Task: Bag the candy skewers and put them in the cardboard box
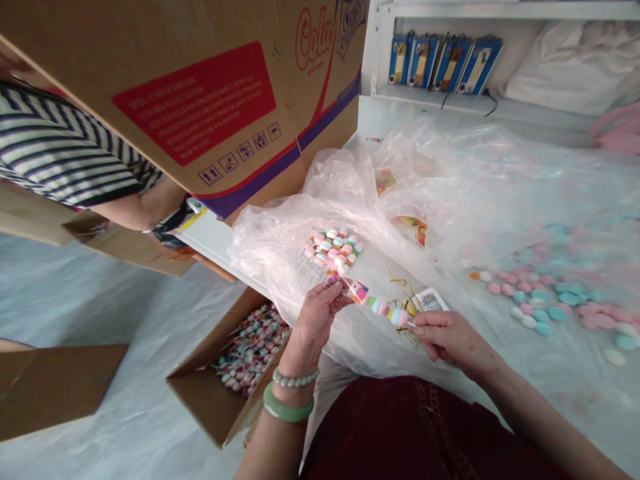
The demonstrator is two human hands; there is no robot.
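While bent nearly closed, right-hand fingers [434, 325] pinch the candy stick [411, 323].

The white tabletop [213, 248] bears a large box [200, 100] and crumpled clear plastic [280, 233], with pink, blue and white candies [570, 293] at right.

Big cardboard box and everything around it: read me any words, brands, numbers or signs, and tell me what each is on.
"Cola": on the cardboard box.
Two up arrows and an umbrella among handling signs: same box.
Too blurred to read: the red panel's print and the outlined word after "Cola".
Too small: blue packs, white card.
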